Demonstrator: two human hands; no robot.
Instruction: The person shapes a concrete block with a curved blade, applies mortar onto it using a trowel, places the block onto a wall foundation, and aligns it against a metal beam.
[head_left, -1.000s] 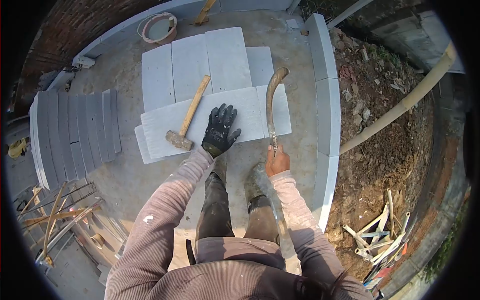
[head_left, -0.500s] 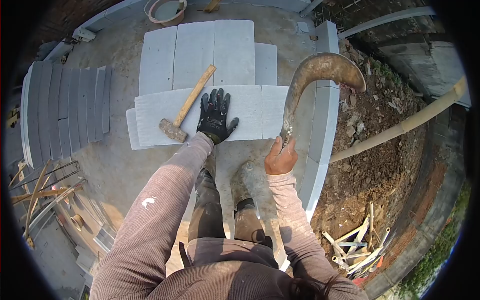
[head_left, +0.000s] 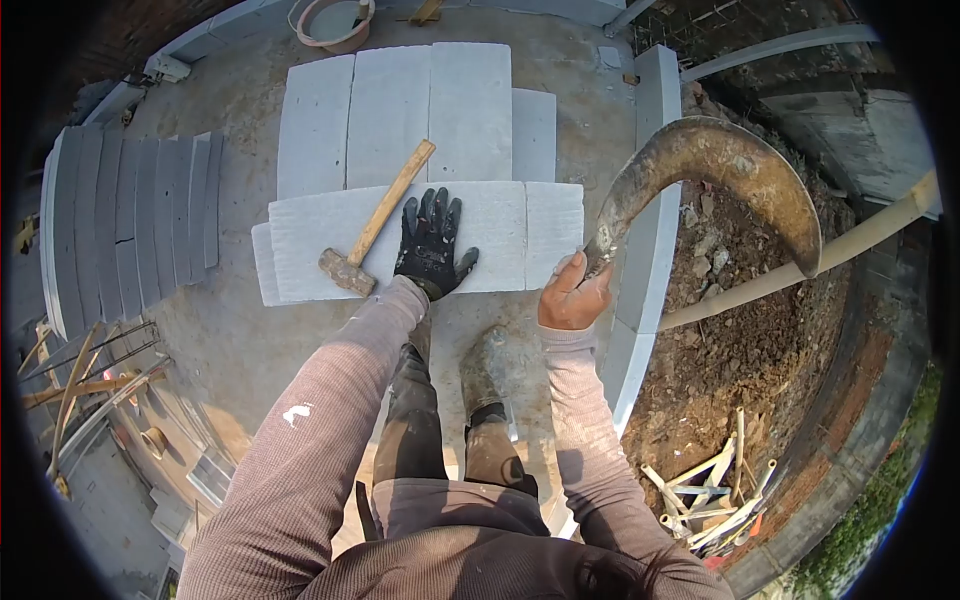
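My left hand (head_left: pixel 435 243), in a black work glove, lies flat with fingers spread on a pale lightweight concrete block (head_left: pixel 492 235). Just left of it a hammer (head_left: pixel 347 270) with a wooden handle rests on the same block, its head near the front edge. Bare, my right hand (head_left: pixel 576 292) is closed around the lower end of a large, rusty sickle (head_left: pixel 725 150). The curved blade rises from my fist and bends over to the right, above the low block wall. Most of the grip is hidden inside my fingers.
More blocks (head_left: pixel 395 115) lie flat behind, and a row of upright blocks (head_left: pixel 140 215) stands at left. A low block wall (head_left: pixel 648 225) runs along the right, with soil (head_left: pixel 735 340) and a bamboo pole (head_left: pixel 800 265) beyond. A bucket (head_left: pixel 335 22) stands at the back.
The sickle has swung to the right, its tip now farther out over the soil side. My right hand has turned and shifted slightly right. My left hand stays on the block.
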